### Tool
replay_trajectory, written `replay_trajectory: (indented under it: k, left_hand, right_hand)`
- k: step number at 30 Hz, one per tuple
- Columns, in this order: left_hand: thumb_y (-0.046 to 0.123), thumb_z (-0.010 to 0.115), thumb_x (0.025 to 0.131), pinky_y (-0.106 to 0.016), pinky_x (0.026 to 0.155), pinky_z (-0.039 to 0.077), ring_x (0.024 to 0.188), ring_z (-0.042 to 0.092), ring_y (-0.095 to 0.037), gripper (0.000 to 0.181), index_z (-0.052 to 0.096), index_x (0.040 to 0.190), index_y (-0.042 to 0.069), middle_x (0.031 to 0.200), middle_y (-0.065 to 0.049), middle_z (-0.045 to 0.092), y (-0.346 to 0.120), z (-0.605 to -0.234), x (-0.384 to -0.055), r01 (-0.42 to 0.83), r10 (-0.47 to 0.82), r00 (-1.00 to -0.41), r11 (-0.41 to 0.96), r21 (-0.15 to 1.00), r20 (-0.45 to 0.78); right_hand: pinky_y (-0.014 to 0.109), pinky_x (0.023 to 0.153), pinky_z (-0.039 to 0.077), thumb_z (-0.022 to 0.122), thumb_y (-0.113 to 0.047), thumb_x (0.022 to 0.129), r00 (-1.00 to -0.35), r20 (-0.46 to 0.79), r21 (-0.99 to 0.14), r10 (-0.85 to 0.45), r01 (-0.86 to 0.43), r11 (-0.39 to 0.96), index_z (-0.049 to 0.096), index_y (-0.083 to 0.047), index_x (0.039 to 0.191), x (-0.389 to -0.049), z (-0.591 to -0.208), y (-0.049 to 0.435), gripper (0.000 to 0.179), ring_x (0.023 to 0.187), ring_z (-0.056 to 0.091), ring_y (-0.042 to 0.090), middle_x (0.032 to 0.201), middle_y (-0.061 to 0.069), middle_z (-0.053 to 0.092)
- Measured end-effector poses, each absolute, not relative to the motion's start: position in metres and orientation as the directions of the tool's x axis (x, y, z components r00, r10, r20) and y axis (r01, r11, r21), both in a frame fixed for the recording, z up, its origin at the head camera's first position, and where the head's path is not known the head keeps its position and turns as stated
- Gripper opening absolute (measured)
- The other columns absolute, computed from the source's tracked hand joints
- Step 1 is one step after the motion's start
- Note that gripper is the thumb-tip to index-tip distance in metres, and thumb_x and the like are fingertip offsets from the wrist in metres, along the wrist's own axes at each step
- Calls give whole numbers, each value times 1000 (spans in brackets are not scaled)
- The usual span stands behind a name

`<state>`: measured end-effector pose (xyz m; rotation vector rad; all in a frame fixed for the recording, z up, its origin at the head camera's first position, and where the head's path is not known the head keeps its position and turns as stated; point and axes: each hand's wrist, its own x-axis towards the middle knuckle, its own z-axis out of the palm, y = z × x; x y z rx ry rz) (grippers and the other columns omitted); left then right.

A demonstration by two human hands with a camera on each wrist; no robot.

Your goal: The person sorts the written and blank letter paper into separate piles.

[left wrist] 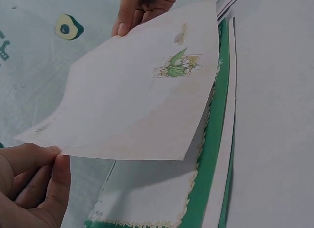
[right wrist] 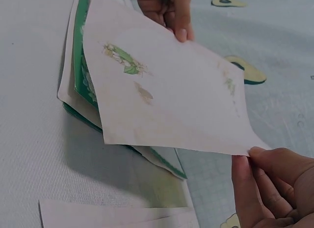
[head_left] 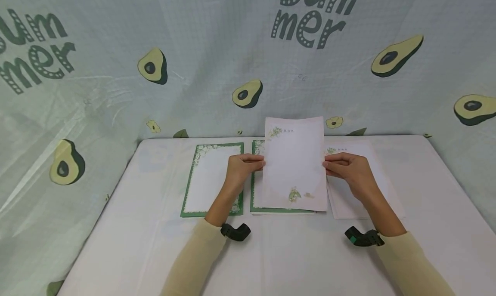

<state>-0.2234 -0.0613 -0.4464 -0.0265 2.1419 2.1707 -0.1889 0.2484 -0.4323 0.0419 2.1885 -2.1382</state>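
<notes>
A pale pink sheet of paper [head_left: 294,162] with small green plant prints is held up between both hands, above the middle stack [head_left: 257,192] of papers. My left hand [head_left: 242,169] pinches its left edge between thumb and fingers; my right hand [head_left: 346,171] pinches the opposite edge. In both wrist views the sheet bends slightly and stands apart from the stack below. That stack shows a green-bordered sheet [left wrist: 211,159] on top, with pale and green edges under it. The held sheet hides most of the stack in the head view.
Left of the middle stack lies a green-bordered sheet [head_left: 213,180]. On the right are pale pink sheets [head_left: 360,192], partly behind my right forearm. A white-covered table [head_left: 294,257] bears them all. Behind it hangs a curtain [head_left: 201,38] printed with avocados.
</notes>
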Motion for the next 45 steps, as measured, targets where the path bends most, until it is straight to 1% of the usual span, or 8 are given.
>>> replay_trajectory:
  k: [6,11,15,25,33,37,41,45]
  left_hand:
    - [-3,78,86,-37,83,64,77,76,-15,16,77,102,-9,96,-17,77,-58,-448,-226,-88,59,-995,-54,995,-84]
    - [-4,78,86,-37,82,64,78,76,-17,17,76,103,-10,95,-18,77,-54,-448,-227,-106,71,-992,-77,991,-100]
    - [-3,79,85,-40,84,63,80,76,-20,19,76,103,-8,96,-18,77,-51,-448,-228,-142,78,-988,-74,987,-136]
    - [1,80,86,-35,84,63,80,76,-19,18,77,103,-5,97,-16,77,-46,-444,-229,-145,112,-984,-31,989,-140]
    - [-1,78,87,-36,85,63,83,76,-19,17,76,103,-7,97,-17,76,-34,-441,-231,-138,146,-981,-47,989,-129]
    - [0,77,88,-35,85,63,84,76,-19,16,76,102,-7,96,-17,77,-29,-439,-231,-122,165,-980,-42,992,-114]
    - [-2,76,89,-40,88,62,84,75,-19,16,75,104,-9,97,-18,76,-25,-440,-230,-130,203,-972,-54,990,-117]
    - [-2,75,90,-41,90,61,84,75,-17,16,75,104,-8,98,-17,76,-22,-441,-227,-140,224,-967,-51,989,-125]
  right_hand:
    - [24,80,61,77,-7,92,-997,-75,-997,-22,75,19,60,20,122,-189,-432,251,44,85,74,8,94,-4,77]
    - [23,79,61,77,-8,92,-995,-99,-994,7,100,37,63,14,119,-189,-429,256,38,84,74,7,94,-5,77]
    - [24,79,62,77,-8,92,-992,-126,-991,25,127,34,65,12,118,-189,-427,261,36,84,74,8,93,-5,77]
    - [24,81,61,80,-15,90,-987,-158,-986,30,159,52,67,8,117,-186,-424,270,38,84,75,8,93,-5,77]
    - [23,79,61,80,-11,90,-992,-123,-992,15,123,12,74,1,107,-185,-421,281,21,83,75,9,93,-4,78]
    - [23,81,61,79,-11,90,-994,-113,-994,9,113,-5,73,2,110,-185,-421,287,25,85,75,9,95,-3,78]
    - [22,82,60,79,-13,91,-992,-125,-992,9,125,16,71,3,115,-180,-421,293,30,87,75,8,97,-5,78]
    - [21,82,60,79,-14,91,-991,-130,-991,8,130,24,72,1,114,-175,-420,298,29,88,75,8,97,-6,78]
